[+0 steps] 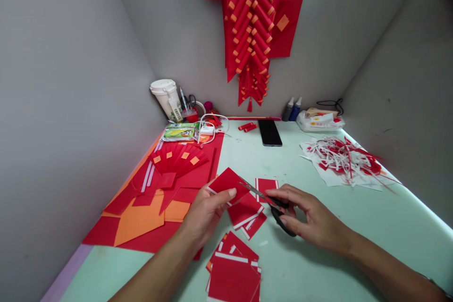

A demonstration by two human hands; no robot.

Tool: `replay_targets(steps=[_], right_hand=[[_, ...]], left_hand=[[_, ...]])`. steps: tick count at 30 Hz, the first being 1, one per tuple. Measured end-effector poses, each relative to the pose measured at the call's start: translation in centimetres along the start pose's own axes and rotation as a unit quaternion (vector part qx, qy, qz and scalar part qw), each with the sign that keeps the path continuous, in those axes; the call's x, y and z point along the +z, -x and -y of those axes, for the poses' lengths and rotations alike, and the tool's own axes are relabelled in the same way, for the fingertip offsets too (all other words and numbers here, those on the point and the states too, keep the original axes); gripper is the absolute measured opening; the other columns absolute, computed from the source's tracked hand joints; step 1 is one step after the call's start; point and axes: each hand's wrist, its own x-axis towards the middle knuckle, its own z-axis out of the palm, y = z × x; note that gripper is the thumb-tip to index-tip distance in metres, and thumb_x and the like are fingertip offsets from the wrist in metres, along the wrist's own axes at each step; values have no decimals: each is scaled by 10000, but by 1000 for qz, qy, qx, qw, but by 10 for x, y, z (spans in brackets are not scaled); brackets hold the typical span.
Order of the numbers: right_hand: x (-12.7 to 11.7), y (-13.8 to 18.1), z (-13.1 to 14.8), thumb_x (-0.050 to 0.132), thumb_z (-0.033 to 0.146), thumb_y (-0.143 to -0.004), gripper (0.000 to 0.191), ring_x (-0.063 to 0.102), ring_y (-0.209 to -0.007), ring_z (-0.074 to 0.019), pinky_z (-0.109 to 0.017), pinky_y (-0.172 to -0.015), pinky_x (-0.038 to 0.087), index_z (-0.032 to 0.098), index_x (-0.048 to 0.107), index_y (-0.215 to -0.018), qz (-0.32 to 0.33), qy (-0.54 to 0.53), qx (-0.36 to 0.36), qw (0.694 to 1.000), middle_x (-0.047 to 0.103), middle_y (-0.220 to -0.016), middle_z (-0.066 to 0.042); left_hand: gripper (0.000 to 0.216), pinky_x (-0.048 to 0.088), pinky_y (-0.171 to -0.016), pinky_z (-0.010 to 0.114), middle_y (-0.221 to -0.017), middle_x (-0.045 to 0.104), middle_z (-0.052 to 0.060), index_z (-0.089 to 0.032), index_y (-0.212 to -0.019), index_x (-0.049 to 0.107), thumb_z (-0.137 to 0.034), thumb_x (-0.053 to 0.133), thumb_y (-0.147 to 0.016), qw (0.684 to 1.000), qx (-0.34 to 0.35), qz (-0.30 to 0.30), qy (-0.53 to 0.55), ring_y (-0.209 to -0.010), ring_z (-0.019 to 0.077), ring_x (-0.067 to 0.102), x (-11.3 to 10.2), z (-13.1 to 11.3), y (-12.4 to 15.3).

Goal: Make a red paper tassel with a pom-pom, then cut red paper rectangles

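Between the thumb and fingers of my left hand [210, 210] is a red paper card [229, 183] with a white strip along one edge. My right hand [307, 214] grips black-handled scissors [279, 217], blades slightly apart at the card's right corner. Whether the blades touch the paper I cannot tell. Under and beside the held card lie more red cards with white strips [245, 210], and another red card [266, 188] is behind the scissors. Nearer to me sits a stack of red cards [233, 276], with a bit of orange showing at its left side.
Red and orange paper sheets [141, 219] cover the left side. A heap of red and white paper scraps [348, 160] lies at the right. A phone [269, 133], glue bottles [292, 109] and a white cup [166, 96] are at the back. Paper firecrackers [252, 23] hang on the wall.
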Motion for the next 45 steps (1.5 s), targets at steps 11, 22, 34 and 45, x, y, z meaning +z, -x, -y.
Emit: replay_targets(steps=[11,22,34,45], right_hand=[[2,1,-2,559,145,-834,455,530,-740,-152,-289,-684,449,262,551,-1273,-10,14,-19,1000,568,-966,-52],[3,2,-2,540,159,-860,433,513,-723,-141,-274,-669,428,277,543,-1276,-18,23,-26,999,554,-960,-42],[3,1,-4,543,203,-856,441,532,-710,-152,-280,-639,425,278,549,-1290,-20,36,-26,999,583,-947,-52],[3,0,-8,540,232,-888,386,537,-728,-152,-263,-634,432,279,561,-1271,-30,31,-30,999,582,-930,-44]], left_hand=[[365,419,-588,228,-445,514,-54,-145,-438,507,-168,795,-662,999,-1,4,34,-462,62,446,2,1,0],[166,455,-629,228,-472,574,-44,-145,-582,671,-152,754,-726,998,9,40,48,-467,61,468,3,1,0],[104,493,-694,246,-556,661,-20,-157,-624,720,-140,752,-721,997,15,43,63,-549,88,563,3,3,0],[177,501,-683,249,-549,654,-6,-134,-561,680,-131,748,-724,996,3,50,69,-565,94,578,2,1,0]])
